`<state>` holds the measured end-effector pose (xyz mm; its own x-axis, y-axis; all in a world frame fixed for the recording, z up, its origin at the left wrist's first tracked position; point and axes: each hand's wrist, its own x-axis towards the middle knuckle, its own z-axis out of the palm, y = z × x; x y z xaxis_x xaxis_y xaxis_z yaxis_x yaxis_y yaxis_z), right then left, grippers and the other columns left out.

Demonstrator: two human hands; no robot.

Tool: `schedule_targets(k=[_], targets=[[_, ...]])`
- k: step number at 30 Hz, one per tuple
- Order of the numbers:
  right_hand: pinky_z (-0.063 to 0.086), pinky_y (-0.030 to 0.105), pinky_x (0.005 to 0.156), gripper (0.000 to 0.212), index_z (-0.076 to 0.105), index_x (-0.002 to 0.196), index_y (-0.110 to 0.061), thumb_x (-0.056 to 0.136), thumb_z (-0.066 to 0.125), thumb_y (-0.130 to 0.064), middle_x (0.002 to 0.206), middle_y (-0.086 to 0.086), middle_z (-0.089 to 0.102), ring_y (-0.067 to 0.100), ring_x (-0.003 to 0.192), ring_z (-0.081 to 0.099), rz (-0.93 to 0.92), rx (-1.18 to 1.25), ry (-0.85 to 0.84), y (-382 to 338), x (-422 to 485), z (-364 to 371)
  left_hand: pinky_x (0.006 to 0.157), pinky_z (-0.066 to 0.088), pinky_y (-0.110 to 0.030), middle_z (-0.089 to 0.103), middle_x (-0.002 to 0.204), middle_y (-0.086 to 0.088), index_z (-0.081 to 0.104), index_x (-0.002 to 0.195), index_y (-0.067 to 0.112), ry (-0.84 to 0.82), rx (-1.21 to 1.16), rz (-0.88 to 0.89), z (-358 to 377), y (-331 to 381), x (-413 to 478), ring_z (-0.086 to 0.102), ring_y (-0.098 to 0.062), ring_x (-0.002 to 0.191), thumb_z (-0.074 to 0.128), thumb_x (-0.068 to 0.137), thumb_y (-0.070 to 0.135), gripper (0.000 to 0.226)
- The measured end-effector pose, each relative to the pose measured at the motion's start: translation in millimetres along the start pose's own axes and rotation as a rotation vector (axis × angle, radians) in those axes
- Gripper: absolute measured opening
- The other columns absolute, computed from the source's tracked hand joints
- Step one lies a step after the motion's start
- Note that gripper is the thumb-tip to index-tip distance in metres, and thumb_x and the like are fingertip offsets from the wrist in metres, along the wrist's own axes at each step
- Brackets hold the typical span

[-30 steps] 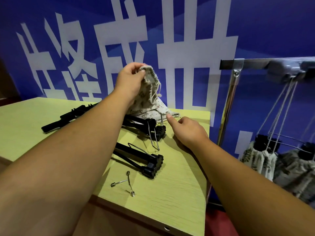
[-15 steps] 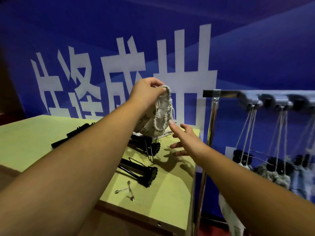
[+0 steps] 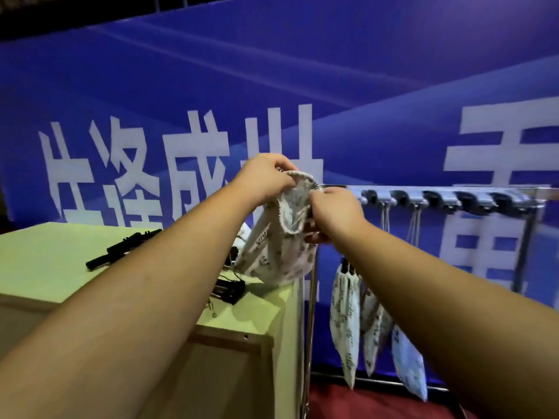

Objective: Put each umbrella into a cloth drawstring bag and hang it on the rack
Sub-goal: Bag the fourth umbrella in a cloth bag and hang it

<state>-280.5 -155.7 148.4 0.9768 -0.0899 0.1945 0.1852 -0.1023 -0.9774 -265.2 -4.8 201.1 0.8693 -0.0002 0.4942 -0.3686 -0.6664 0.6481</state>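
Cloth drawstring bag (image 3: 278, 252), pale with a dark print, is in the air over the far right corner of the table (image 3: 45, 258), held by both your hands. Your left hand (image 3: 266, 176) pinches the top of the bag's mouth rim. Your right hand (image 3: 335, 210) grips the opposite side of the rim, fingers curled under it, so the mouth is held open. The bag's body hangs down close to the table top; whether it touches, cannot tell.

On the table, left of the bag, lies a folded black umbrella (image 3: 121, 251). A second umbrella (image 3: 230, 290) shows only its end from under your left forearm. Small metal bits (image 3: 211, 308) sit near the table's front edge.

Right of the table stands a metal rack (image 3: 438, 195) with three filled bags (image 3: 344, 313) hanging on strings. A blue banner (image 3: 363, 86) with white characters hangs behind the table.
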Motion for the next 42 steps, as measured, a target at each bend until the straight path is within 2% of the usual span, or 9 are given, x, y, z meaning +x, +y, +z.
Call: schedule_targets(k=[6, 11, 16, 19, 24, 29, 32, 37, 42], targets=[[0.063, 0.063, 0.056, 0.016, 0.064, 0.083, -0.008, 0.092, 0.053, -0.015, 0.078, 0.031, 0.068, 0.045, 0.065, 0.075, -0.060, -0.121, 0.093, -10.7, -33.5, -41.4, 0.074, 0.056, -0.035, 0.072, 0.092, -0.004, 0.074, 0.089, 0.016, -0.168, 0.203, -0.091, -1.9, 13.3, -37.1, 0.065, -0.022, 0.090, 0.072, 0.093, 0.014, 0.005], [0.064, 0.061, 0.057, 0.020, 0.064, 0.082, 0.002, 0.095, 0.050, -0.007, 0.073, 0.029, 0.071, 0.037, 0.053, 0.071, -0.039, -0.273, 0.120, -15.7, -56.6, -60.9, 0.089, 0.065, -0.047, 0.073, 0.109, -0.007, 0.071, 0.113, 0.005, -0.416, 0.105, -0.341, -7.8, -3.8, -59.0, 0.076, -0.026, 0.099, 0.068, 0.098, 0.055, 0.053], [0.063, 0.062, 0.074, 0.016, 0.061, 0.084, 0.000, 0.094, 0.049, -0.003, 0.082, 0.030, 0.075, 0.044, 0.067, 0.077, -0.021, -0.518, 0.153, -13.0, -57.3, -71.0, 0.084, 0.065, -0.052, 0.060, 0.104, -0.014, 0.045, 0.137, 0.003, -0.310, -0.262, -0.581, -1.0, -25.4, -70.5, 0.076, -0.031, 0.083, 0.044, 0.113, 0.019, 0.029], [0.056, 0.051, 0.063, 0.010, 0.053, 0.079, -0.006, 0.088, 0.048, -0.007, 0.074, 0.023, 0.064, 0.038, 0.061, 0.067, -0.063, -0.551, 0.184, -9.9, -53.8, -72.9, 0.084, 0.065, -0.050, 0.059, 0.120, -0.019, 0.042, 0.133, 0.005, -0.273, -0.206, -0.559, 6.1, -29.6, -73.8, 0.076, -0.035, 0.095, 0.045, 0.110, 0.015, 0.026], [0.060, 0.044, 0.055, 0.020, 0.053, 0.072, -0.010, 0.092, 0.055, -0.010, 0.069, 0.015, 0.063, 0.037, 0.059, 0.067, -0.067, -0.549, 0.185, -12.4, -54.5, -73.1, 0.089, 0.059, -0.043, 0.072, 0.117, -0.013, 0.066, 0.126, 0.006, -0.475, -0.378, -0.403, 17.8, -14.0, -74.8, 0.072, -0.028, 0.094, 0.057, 0.105, 0.051, 0.050], [0.039, 0.038, 0.059, 0.012, 0.045, 0.071, -0.013, 0.080, 0.052, -0.016, 0.062, 0.012, 0.045, 0.028, 0.054, 0.050, -0.158, -0.557, 0.232, -13.7, -48.8, -68.0, 0.078, 0.066, -0.039, 0.077, 0.089, -0.005, 0.076, 0.097, 0.009, -0.491, -0.175, -0.377, 31.8, -7.8, -78.9, 0.074, -0.016, 0.070, 0.073, 0.088, 0.008, 0.009], [0.044, 0.039, 0.062, 0.014, 0.051, 0.073, -0.012, 0.084, 0.059, -0.017, 0.068, 0.012, 0.050, 0.029, 0.061, 0.050, -0.107, -0.752, 0.122, -11.0, -51.7, -70.5, 0.067, 0.063, -0.033, 0.069, 0.079, -0.007, 0.072, 0.093, 0.008, -0.504, -0.088, -0.420, 37.3, -20.7, -81.3, 0.064, -0.017, 0.062, 0.065, 0.094, 0.003, 0.008], [0.045, 0.031, 0.053, 0.017, 0.064, 0.090, -0.004, 0.103, 0.060, -0.015, 0.074, 0.012, 0.053, 0.024, 0.058, 0.049, 0.190, -1.422, -0.401, 14.8, -70.7, -65.7, 0.050, 0.039, -0.028, 0.047, 0.064, -0.009, 0.061, 0.096, 0.005, -0.634, 0.240, -0.467, 41.0, -55.6, -100.9, 0.040, -0.019, 0.045, 0.049, 0.100, 0.001, 0.013], [0.053, 0.034, 0.062, 0.030, 0.063, 0.083, -0.004, 0.107, 0.055, -0.021, 0.060, 0.009, 0.057, 0.023, 0.048, 0.052, 0.422, -1.448, -0.707, 63.3, -61.6, -29.0, 0.050, 0.032, -0.028, 0.044, 0.068, -0.008, 0.065, 0.098, 0.007, -0.739, 0.429, -0.500, 30.6, -93.2, -128.6, 0.033, -0.019, 0.047, 0.056, 0.100, 0.006, 0.009]])
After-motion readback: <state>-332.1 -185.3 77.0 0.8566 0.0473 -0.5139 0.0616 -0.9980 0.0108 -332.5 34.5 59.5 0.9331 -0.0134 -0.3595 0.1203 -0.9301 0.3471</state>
